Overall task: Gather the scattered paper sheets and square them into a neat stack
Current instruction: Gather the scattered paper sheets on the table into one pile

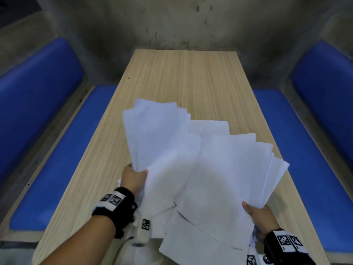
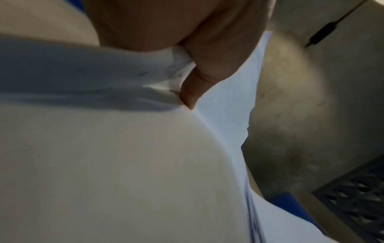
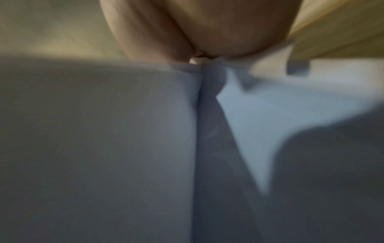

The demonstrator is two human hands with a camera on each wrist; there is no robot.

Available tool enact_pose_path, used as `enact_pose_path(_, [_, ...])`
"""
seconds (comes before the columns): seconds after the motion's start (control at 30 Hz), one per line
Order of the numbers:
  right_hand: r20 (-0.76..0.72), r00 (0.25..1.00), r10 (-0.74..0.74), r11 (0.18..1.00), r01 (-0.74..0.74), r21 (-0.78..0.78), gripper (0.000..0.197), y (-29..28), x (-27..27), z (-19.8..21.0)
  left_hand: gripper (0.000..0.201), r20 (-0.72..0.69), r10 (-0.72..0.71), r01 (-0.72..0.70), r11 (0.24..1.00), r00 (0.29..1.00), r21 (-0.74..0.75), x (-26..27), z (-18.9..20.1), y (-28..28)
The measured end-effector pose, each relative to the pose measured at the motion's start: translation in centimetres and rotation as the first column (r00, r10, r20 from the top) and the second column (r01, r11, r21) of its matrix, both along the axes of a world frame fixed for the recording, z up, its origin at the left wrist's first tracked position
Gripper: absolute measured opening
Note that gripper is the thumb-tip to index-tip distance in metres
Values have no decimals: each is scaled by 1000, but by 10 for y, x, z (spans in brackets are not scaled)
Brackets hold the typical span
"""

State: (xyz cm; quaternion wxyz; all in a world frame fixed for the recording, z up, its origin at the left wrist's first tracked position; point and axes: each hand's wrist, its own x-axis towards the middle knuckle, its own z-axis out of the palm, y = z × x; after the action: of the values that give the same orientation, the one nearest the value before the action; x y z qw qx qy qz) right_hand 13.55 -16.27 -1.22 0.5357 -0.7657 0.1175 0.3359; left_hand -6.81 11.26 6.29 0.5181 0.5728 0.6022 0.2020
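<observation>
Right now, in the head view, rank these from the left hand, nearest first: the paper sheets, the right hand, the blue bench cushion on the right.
1. Paper sheets: gripped by the left hand itself.
2. Right hand: across the fanned sheets, holding their right side.
3. Blue bench cushion: beyond the table's right edge.

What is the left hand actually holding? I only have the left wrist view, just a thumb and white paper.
Observer: In the head view the left hand grips the near edge of a fanned bundle of paper sheets, lifted above the wooden table.
Operator: Is the other hand busy?
Observer: Yes, the right hand has its own grip on a second fanned bundle, thumb on top.
Operator: Squared yet?
Observer: No. The sheets' far corners splay out unevenly, and the two bundles overlap in the middle.
</observation>
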Motion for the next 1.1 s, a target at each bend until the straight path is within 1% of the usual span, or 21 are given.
enact_pose_path(0.17, [12,1000,11,999,-11,31,18,-13,18,10,31,129,73,-87,990,989,110,-37,60,42])
enact_pose_path(0.27, [17,998,60,996,-61,63,17,-12,22,15,36,233,42,-48,999,972,19,-56,69,61])
enact_pose_path(0.37, [20,994,105,988,-107,110,18,-1,18,18,38,276,-74,102,991,958,-86,-54,56,57])
enact_pose_path(0.47, [1,990,141,974,-139,178,21,14,5,28,39,242,-218,256,957,945,-136,-34,29,26])
enact_pose_path(0.5, [-21,982,187,976,-183,120,18,26,1,29,42,207,-269,298,947,940,-123,-26,19,14])
enact_pose_path(0.53, [-86,948,305,951,-299,75,16,27,-4,33,43,176,-314,335,936,933,-108,-20,10,4])
enact_pose_path(0.57, [-158,875,457,889,-449,86,15,16,-11,39,45,166,-352,372,922,921,-107,-14,3,-5])
enact_pose_path(0.6, [-285,813,509,852,-522,31,14,14,-17,48,48,174,-397,418,902,901,-108,-11,-3,-12])
enact_pose_path(0.63, [-323,796,511,845,-534,22,10,16,-19,51,57,192,-430,455,883,882,-115,-8,-7,-19])
enact_pose_path(0.67, [-292,796,530,835,-550,17,5,26,-17,55,66,216,-452,484,866,866,-127,-7,-11,-23])
enact_pose_path(0.7, [-216,877,430,902,-425,70,10,37,-11,51,71,233,-463,502,852,855,-148,-6,-14,-27])
enact_pose_path(0.73, [-184,938,295,952,-271,142,20,42,-16,63,69,245,-477,521,837,844,-168,-5,-18,-30])
enact_pose_path(0.77, [-219,944,248,938,-178,296,36,31,-20,69,66,247,-494,540,822,834,-181,-3,-19,-33])
enact_pose_path(0.8, [-254,945,204,929,-105,356,51,27,-20,75,64,243,-507,551,816,827,-176,0,-23,-34])
enact_pose_path(0.83, [-285,942,176,921,-55,385,56,29,-18,73,65,234,-519,561,810,822,-170,2,-23,-37])
enact_pose_path(0.9, [-303,924,235,896,-85,436,48,19,-19,62,62,209,-556,588,795,804,-148,9,-23,-45])
enact_pose_path(0.97, [-189,948,256,913,-173,370,80,11,-20,53,53,186,-614,638,762,767,-112,16,-20,-52])
enact_pose_path(1.0, [-154,964,218,926,-155,343,84,7,-17,48,47,181,-633,655,749,752,-101,20,-19,-52])
enact_pose_path(1.03, [-152,973,175,927,-111,357,74,2,-13,47,44,150,-622,638,765,768,-90,22,-18,-49])
enact_pose_path(1.07, [-166,975,145,922,-72,380,62,-4,-7,48,46,87,-573,579,813,815,-60,22,-24,-39])
enact_pose_path(1.1, [-190,975,115,918,-31,394,54,-11,2,46,54,-43,-482,481,876,875,-26,21,-29,-25])
